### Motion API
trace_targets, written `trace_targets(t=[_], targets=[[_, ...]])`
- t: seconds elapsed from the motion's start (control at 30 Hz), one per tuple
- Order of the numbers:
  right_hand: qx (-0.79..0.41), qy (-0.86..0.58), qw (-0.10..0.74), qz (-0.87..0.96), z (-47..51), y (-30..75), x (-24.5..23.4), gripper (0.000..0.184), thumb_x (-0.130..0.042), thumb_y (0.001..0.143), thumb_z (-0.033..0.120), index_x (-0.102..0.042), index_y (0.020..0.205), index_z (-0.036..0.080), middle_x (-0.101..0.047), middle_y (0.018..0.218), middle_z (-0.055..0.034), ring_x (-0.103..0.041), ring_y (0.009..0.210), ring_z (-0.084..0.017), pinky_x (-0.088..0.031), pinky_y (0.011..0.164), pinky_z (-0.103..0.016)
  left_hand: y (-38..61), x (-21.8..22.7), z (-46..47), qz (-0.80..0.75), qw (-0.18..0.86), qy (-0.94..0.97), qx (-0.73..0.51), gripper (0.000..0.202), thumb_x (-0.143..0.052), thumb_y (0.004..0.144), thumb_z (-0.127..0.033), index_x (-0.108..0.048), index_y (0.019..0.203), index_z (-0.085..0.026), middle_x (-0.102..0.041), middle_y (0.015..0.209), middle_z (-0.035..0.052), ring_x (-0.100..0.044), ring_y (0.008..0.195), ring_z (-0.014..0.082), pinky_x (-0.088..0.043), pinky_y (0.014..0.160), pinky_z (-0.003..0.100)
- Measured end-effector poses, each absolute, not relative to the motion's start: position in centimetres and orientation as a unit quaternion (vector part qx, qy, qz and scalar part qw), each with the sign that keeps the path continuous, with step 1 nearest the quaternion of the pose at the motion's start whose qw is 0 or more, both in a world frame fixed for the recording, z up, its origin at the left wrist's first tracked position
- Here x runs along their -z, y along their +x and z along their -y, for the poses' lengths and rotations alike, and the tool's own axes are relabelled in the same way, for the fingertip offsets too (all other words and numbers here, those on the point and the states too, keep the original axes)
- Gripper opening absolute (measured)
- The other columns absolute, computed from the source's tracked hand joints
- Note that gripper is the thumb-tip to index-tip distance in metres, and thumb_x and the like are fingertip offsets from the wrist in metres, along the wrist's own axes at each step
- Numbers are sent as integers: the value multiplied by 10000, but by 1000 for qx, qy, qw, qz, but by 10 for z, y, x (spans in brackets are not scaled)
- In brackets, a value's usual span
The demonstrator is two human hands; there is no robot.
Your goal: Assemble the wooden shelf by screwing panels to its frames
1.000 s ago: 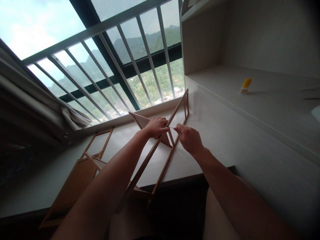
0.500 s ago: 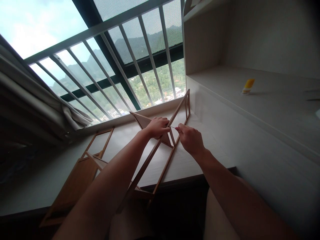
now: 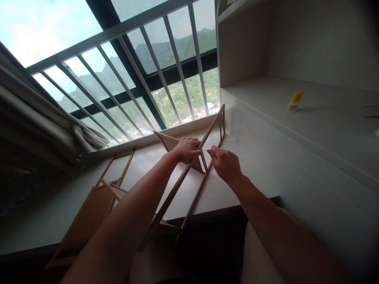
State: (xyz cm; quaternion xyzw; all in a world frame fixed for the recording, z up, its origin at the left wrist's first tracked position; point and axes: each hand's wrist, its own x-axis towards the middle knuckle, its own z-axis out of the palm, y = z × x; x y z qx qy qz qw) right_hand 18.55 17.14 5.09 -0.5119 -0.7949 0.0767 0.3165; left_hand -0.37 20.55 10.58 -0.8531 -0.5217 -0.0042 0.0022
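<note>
A brown wooden frame (image 3: 174, 191) with slanted rails and a triangular-looking panel (image 3: 166, 141) stands tilted in front of me. My left hand (image 3: 187, 150) is closed around its upper rail, near the place where a crosspiece meets it. In my closed right hand (image 3: 225, 162) is a screwdriver (image 3: 204, 149); its handle is mostly hidden by the fingers. The thin metal shaft points left and reaches the rail right beside my left fingertips. Whether a screw sits at the tip is too small to tell.
Another wooden frame with a brown panel (image 3: 84, 215) lies at the left on the pale sill (image 3: 207, 197). A yellow-capped bottle (image 3: 295, 100) rests on the shelf (image 3: 331, 118) at the right. Behind are a window railing (image 3: 156, 65) and a grey curtain (image 3: 44, 106).
Both hands keep their places on the frame and the screwdriver. The screwdriver's shaft catches more light now, and the view has shifted very slightly.
</note>
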Motion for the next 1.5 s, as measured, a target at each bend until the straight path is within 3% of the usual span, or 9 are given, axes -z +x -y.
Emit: trace_targets(t=[0.6,0.7,0.83,0.9,1.07,1.3,1.5], targets=[[-111,-492,342,793,-172,185,-48,333,-352,986,393,-573,819,208,-634,694,-42,-500,593,-157,-162,570,-299,-4,-104,-206,518,7,-855,6,291,-455,828,-452,-570,770,-191,-625,882,51,-566,864,237,-355,713,344],[-193,-478,392,762,-174,181,-43,357,-367,973,420,-515,732,202,-563,623,-21,-471,579,-150,-189,563,-289,-4,-105,-206,520,6,-854,1,290,-456,826,-449,-583,791,-191,-628,901,54,-567,879,239,-363,725,344],[-399,-433,453,670,-176,172,-35,430,-311,974,468,-385,634,214,-426,524,26,-402,503,-125,-254,530,-264,-4,-105,-206,519,2,-855,0,285,-455,826,-444,-583,796,-191,-628,912,54,-567,885,239,-361,726,344],[-428,-425,461,651,-175,169,-33,436,-305,969,479,-370,626,220,-398,508,36,-375,486,-122,-265,521,-263,-3,-105,-206,518,2,-855,0,282,-454,826,-442,-578,789,-191,-626,908,53,-567,879,237,-359,722,343],[-316,-464,457,689,-174,175,-39,418,-360,960,451,-429,629,205,-465,559,16,-421,563,-129,-276,567,-260,-3,-106,-206,520,3,-854,1,287,-447,826,-445,-574,783,-191,-624,902,54,-566,881,237,-360,728,344],[-163,-505,354,770,-174,184,-48,347,-344,986,392,-588,824,207,-613,675,-30,-505,617,-160,-210,578,-283,-3,-106,-205,523,-2,-853,2,290,-448,820,-454,-571,784,-194,-628,903,54,-566,885,243,-359,729,349],[-116,-512,321,788,-173,185,-50,324,-356,994,383,-618,904,214,-671,779,-46,-541,652,-166,-178,576,-293,-2,-106,-205,523,-4,-852,5,297,-446,823,-458,-581,793,-195,-627,899,55,-564,879,243,-363,738,346]])
